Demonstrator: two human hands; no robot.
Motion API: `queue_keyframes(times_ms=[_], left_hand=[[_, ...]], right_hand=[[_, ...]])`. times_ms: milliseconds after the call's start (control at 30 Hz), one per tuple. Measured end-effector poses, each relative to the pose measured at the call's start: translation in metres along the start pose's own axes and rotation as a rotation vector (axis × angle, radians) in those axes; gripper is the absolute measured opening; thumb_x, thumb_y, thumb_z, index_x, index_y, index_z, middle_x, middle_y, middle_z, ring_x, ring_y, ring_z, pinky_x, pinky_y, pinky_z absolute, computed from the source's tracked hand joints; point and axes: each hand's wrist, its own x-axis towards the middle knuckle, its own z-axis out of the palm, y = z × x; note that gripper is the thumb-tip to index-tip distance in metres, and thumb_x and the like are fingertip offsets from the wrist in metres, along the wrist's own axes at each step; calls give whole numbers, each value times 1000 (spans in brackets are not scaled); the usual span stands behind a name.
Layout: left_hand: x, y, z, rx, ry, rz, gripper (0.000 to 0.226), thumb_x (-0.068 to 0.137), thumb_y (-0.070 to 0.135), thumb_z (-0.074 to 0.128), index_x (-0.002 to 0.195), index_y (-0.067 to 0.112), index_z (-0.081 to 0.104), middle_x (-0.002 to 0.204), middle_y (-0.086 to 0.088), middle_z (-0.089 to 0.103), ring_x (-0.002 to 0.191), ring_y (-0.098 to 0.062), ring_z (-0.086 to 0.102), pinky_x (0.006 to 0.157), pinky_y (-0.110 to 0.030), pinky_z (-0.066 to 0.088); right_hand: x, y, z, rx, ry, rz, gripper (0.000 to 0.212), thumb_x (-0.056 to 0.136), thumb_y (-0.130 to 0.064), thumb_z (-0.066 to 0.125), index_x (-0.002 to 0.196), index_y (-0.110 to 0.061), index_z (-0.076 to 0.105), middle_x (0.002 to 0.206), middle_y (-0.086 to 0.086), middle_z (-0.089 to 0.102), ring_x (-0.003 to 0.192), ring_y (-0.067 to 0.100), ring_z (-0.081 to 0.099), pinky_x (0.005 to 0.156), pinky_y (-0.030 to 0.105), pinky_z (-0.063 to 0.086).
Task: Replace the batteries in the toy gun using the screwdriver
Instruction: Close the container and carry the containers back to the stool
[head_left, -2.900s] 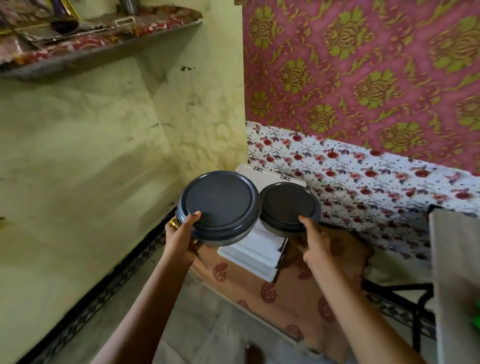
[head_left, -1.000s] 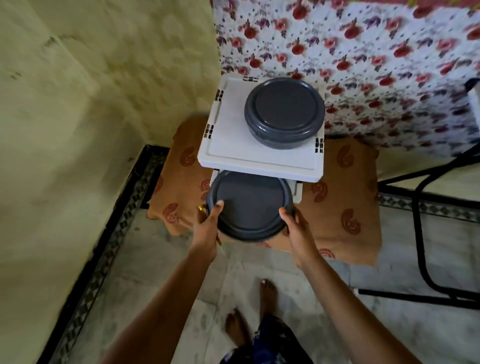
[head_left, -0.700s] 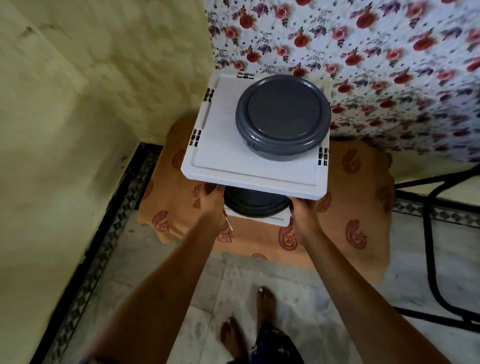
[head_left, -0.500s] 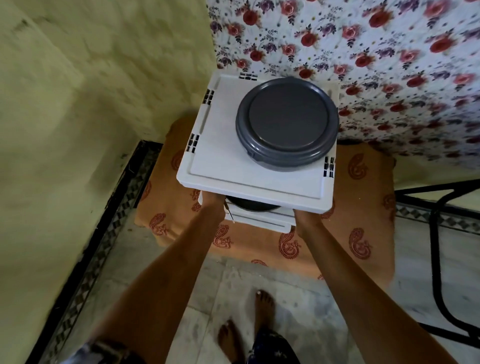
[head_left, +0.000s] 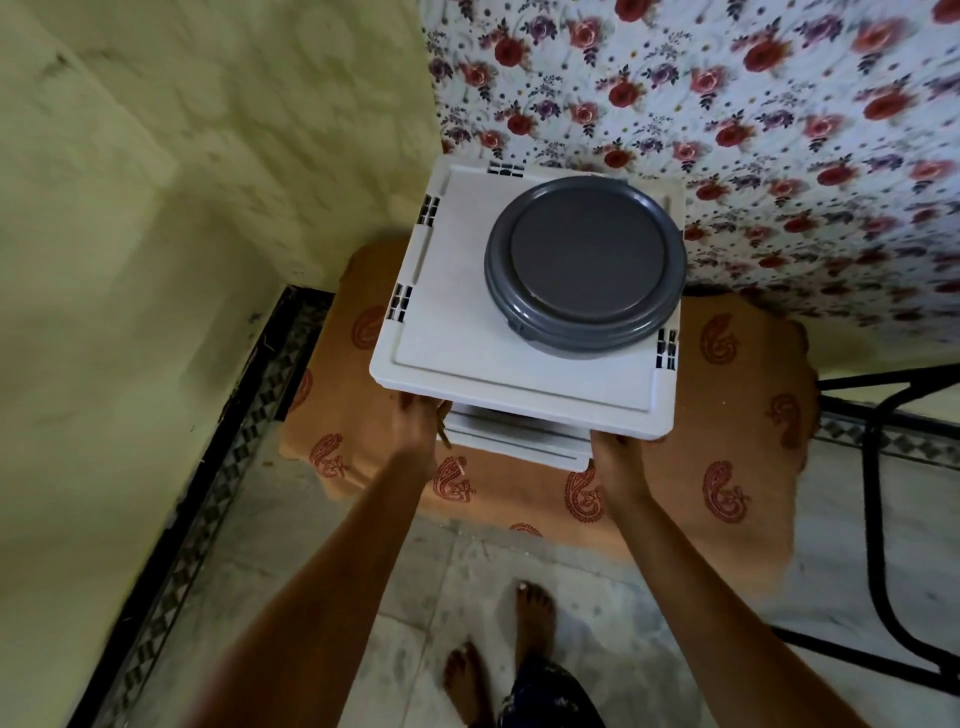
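Both hands are at the front edge of the white drawer unit (head_left: 457, 312): left hand (head_left: 415, 423) by the front left corner, right hand (head_left: 615, 457) by the front right, against the drawer (head_left: 514, 441) just under the top. The fingers are tucked beneath the top, so I cannot tell if they are spread or curled. A grey lidded container (head_left: 584, 265) sits toward the top's back right corner. No toy gun or screwdriver is in sight, so this looks like groundwork. Next they'll need to find both.

head view, steeply downward, near hands
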Motion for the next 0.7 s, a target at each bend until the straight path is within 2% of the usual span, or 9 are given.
queue_keyframes(times_ms=[67, 133, 267, 333, 400, 500, 567, 633, 700], left_hand=[[-21, 4, -10, 16, -50, -6, 26, 102, 13, 36, 126, 14, 46, 124, -8, 58, 111, -25, 58, 101, -39, 46], [-39, 3, -23, 45, -46, -10, 29, 102, 25, 38, 125, 11, 48, 126, -8, 59, 114, -25, 58, 101, -39, 45], [-81, 20, -46, 173, 2, 33, 41, 100, 39, 35, 130, 13, 46, 125, 3, 48, 114, -16, 46, 99, -32, 34], [-103, 33, -59, 275, 49, 100, 37, 98, 44, 37, 123, 17, 45, 121, -2, 41, 115, -20, 42, 97, -34, 33], [-123, 49, -77, 351, 45, 222, 43, 96, 47, 40, 124, 14, 46, 122, -7, 40, 119, -26, 42, 104, -41, 35], [-128, 73, -88, 450, 28, 379, 61, 91, 53, 45, 127, 5, 49, 126, -15, 49, 122, -32, 48, 103, -47, 41], [-136, 101, -89, 467, 38, 544, 42, 91, 40, 55, 121, 12, 59, 124, -15, 55, 108, -18, 58, 95, -25, 47], [-137, 122, -82, 478, 71, 734, 19, 87, 11, 60, 105, 14, 67, 106, -9, 62, 82, -1, 58, 73, -3, 41], [-135, 137, -70, 473, 95, 813, 18, 82, 3, 61, 94, 14, 69, 93, -6, 66, 73, -5, 59, 66, -8, 45]], right_hand=[[-20, 2, -2, 9, 7, -36, 35, 93, -4, 51, 128, -3, 48, 128, 9, 55, 124, 21, 48, 86, 10, 43], [-44, 5, -2, -6, 3, -11, 38, 92, -4, 52, 129, 5, 45, 135, 22, 49, 128, 31, 44, 91, 17, 44], [-92, -9, 5, -127, -101, -101, 37, 94, -13, 50, 130, -4, 51, 132, 8, 55, 122, 13, 50, 95, 10, 39], [-115, -23, 10, -137, -121, -187, 33, 95, -14, 49, 125, -1, 55, 125, 10, 60, 116, 12, 55, 96, 11, 42], [-136, -46, 15, -138, -136, -285, 31, 95, -16, 50, 120, -2, 60, 120, 7, 64, 110, 1, 58, 92, 10, 43], [-137, -76, 20, -188, -119, -416, 28, 95, -16, 51, 117, -4, 62, 117, 4, 64, 101, -8, 58, 87, 5, 42], [-132, -103, 22, -290, -77, -560, 32, 95, -21, 51, 121, -6, 60, 120, 3, 63, 110, 6, 58, 94, 15, 45], [-117, -125, 25, -518, -24, -688, 47, 90, -34, 47, 129, -9, 54, 131, 7, 57, 123, 18, 51, 102, 30, 42], [-97, -144, 27, -786, -54, -715, 59, 90, -40, 46, 141, -11, 39, 147, 10, 39, 138, 24, 32, 111, 37, 31]])
